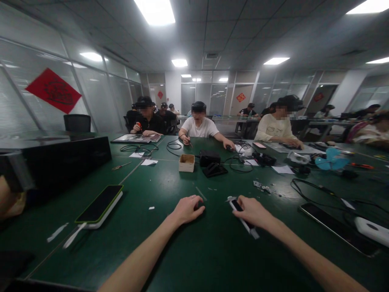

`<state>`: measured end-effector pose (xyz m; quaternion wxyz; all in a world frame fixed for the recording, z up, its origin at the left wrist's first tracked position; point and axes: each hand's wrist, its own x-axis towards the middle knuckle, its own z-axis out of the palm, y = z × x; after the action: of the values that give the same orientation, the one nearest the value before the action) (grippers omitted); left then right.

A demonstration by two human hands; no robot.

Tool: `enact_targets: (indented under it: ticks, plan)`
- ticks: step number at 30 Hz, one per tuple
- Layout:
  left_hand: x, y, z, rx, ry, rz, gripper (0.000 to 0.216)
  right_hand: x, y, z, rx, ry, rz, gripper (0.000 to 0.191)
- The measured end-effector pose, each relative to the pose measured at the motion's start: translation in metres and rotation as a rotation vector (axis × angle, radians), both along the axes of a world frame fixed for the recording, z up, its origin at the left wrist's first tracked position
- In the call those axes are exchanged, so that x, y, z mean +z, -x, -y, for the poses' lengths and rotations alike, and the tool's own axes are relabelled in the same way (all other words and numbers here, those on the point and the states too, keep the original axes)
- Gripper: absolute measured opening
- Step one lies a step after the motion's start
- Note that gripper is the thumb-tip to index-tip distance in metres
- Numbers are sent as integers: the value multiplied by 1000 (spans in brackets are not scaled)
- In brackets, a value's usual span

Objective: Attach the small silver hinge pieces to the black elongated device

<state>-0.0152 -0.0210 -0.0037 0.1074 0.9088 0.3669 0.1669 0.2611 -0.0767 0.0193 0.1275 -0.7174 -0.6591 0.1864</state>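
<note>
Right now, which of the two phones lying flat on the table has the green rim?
The phone left of the left hand, on a white slab; the other phone, far right, is plain dark.

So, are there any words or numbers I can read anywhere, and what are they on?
No text here can be read.
Big red diamond-shaped paper sign on the glass wall: a dark mark, too blurred to read.
Small red diamond-shaped signs on the far glass: too small to read.
Narrow white and black device in the right hand: no label shows.
Black phone in a green case: screen dark, nothing on it.
</note>
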Motion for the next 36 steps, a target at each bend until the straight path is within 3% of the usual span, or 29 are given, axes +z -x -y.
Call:
enact_targets:
  ticks: [4, 7, 10, 13, 17, 21, 36]
  plan:
    - [0, 2, 1, -55, -21, -18, 29, 3, 78, 10, 100, -27, 73, 29]
    - [-1, 2, 0, -79, -36, -38, 19, 9, 99, 7, 176, 23, 44, 38]
    - [-1, 1, 0, -66, -33, -41, 16, 6, 94, -1, 156, -32, 82, 46]
    - [-1, 1, 0, -69, -26, -31, 15, -7, 79, -7, 136, -202, 110, 32]
    - [-1, 1, 0, -69, -34, -15, 15, -23, 65, -7, 312, -317, 14, 25]
    - [1, 0, 2, -61, -38, -20, 15, -26, 61, -4, 380, -338, -38, 19]
    - [4, -4, 4, -19, -12, -29, 7, -25, 60, -7, 357, -335, -99, 15]
